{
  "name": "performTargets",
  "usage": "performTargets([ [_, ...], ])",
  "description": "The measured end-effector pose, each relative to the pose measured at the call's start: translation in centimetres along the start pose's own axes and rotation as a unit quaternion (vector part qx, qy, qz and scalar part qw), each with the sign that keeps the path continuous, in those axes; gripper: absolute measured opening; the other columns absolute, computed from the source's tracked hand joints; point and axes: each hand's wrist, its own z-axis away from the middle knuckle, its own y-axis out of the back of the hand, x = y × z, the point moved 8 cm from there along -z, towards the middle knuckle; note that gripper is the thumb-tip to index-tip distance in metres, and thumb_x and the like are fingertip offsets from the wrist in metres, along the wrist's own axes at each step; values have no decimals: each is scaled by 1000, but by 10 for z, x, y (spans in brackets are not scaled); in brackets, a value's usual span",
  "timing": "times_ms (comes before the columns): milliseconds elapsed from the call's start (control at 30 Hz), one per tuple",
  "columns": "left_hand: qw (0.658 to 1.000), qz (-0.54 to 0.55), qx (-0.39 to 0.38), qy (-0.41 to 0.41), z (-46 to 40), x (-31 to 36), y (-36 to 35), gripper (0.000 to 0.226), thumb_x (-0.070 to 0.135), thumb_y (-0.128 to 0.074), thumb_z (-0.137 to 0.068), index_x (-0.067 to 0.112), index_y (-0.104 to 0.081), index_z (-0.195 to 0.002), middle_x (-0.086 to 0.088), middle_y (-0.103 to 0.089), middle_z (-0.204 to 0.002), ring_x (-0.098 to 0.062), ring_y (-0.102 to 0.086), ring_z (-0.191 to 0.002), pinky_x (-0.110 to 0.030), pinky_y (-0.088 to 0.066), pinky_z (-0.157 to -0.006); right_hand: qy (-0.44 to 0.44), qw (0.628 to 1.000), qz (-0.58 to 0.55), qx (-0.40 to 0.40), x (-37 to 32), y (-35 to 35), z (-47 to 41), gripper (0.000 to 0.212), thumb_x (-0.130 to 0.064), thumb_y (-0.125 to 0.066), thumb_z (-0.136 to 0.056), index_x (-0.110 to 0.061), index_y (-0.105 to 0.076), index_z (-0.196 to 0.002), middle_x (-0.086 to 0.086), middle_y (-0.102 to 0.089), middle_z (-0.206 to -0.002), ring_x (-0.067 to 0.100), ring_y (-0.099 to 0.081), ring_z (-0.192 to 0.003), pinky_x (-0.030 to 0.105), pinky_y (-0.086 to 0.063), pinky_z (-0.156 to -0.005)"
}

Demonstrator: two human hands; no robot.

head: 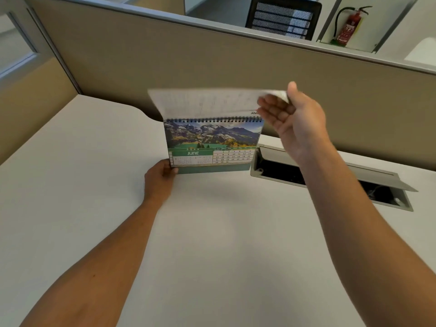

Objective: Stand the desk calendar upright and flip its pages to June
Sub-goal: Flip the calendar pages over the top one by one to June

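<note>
June shows on the calendar (213, 147) — my left hand (160, 178) pinches its corner, my right hand (290, 112) holds the lifted page (207, 102); letting go early, it could flop back.

The pale smooth counter (212, 232) is lying wide and bare in front of the standing spiral-bound desk calendar (212, 147). The beige fabric partition wall (165, 67) is closing the back, and the open grey cable box (330, 178) is blocking the right side.
</note>
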Motion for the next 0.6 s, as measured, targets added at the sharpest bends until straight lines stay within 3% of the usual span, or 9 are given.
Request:
performTargets([
  [67, 1000, 13, -2, -3, 1, 0, -1, 21, 10, -64, -87, 16, -67, -107, 3, -71, -100, -11, -65, -90, -13, -44, -81, 2, 1000, 4, -9, -5, -7, -10, 35, -27, -46, -104, 3, -58, -117, 16, -74, -95, 32, -73, -100, 42, -60, -86],
  [200, 999, 46, -1, -11, 2, 2, 0, 21, 8, -65, -87, 11, -66, -108, -1, -70, -98, -13, -66, -86, -10, -49, -78, 8, 999, 41, -20, 3, -13, -23, 35, -34, -42, -105, -6, -64, -105, 10, -71, -101, 27, -71, -101, 43, -59, -89],
  [333, 999, 46, 1, -21, 2, 4, 0, 21, 8, -65, -87, 10, -65, -108, 0, -69, -98, -11, -64, -84, -5, -48, -74, 32, 996, 79, -24, 27, 0, -25, 35, -37, -40, -104, -13, -60, -118, 7, -65, -120, 23, -66, -115, 40, -57, -94],
  [533, 999, 39, -3, -25, 1, 2, -1, 20, 9, -64, -88, 10, -65, -108, 0, -68, -99, -8, -64, -83, -4, -47, -72, 89, 984, 137, 71, 58, 39, -19, 15, -18, -53, -101, -17, -65, -109, -3, -72, -105, 14, -70, -104, 33, -58, -91],
  [600, 999, 41, -4, -23, 1, 2, 0, 20, 9, -64, -88, 11, -65, -108, 0, -69, -98, -7, -63, -82, -5, -48, -72, 107, 974, 177, 94, 65, 47, -16, 17, -13, -52, -100, -18, -66, -107, -3, -73, -102, 12, -70, -100, 30, -59, -86],
])
